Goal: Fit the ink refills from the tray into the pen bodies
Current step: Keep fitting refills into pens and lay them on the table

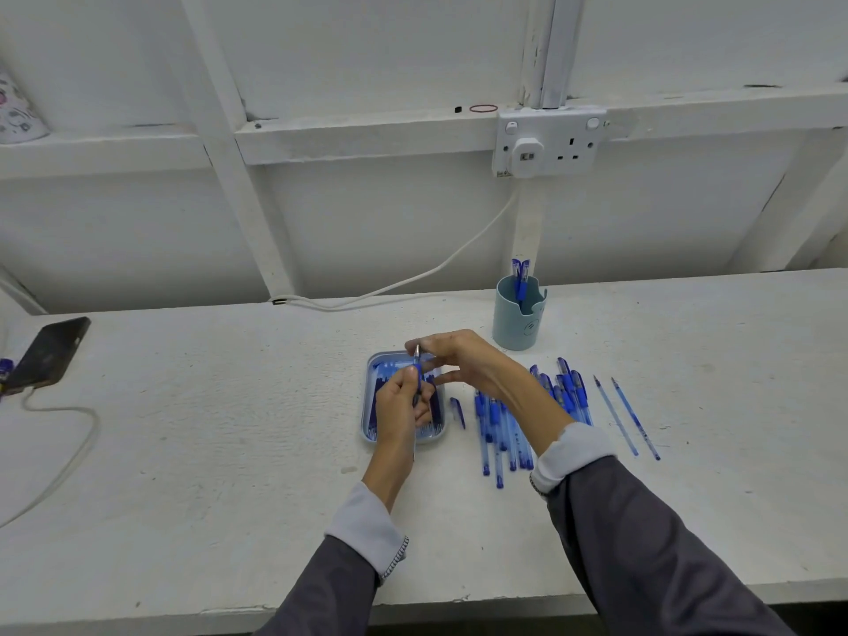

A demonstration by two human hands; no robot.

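My left hand (404, 406) grips a blue pen body (417, 377) upright over the light-blue tray (370, 406), which holds several dark blue ink refills. My right hand (463, 360) pinches the silver tip at the top of that pen with thumb and forefinger. To the right of the tray lies a heap of blue pens (504, 429), partly hidden by my right forearm. A loose blue cap (457, 411) lies between the tray and the heap. Two thin pens (626, 417) lie apart at the far right.
A pale blue cup (517, 321) with capped pens stands behind the tray. A black phone (48, 353) with a white cable lies at the table's left edge. A wall socket (548, 142) with a plugged charger and cable hangs above the white table (229, 406).
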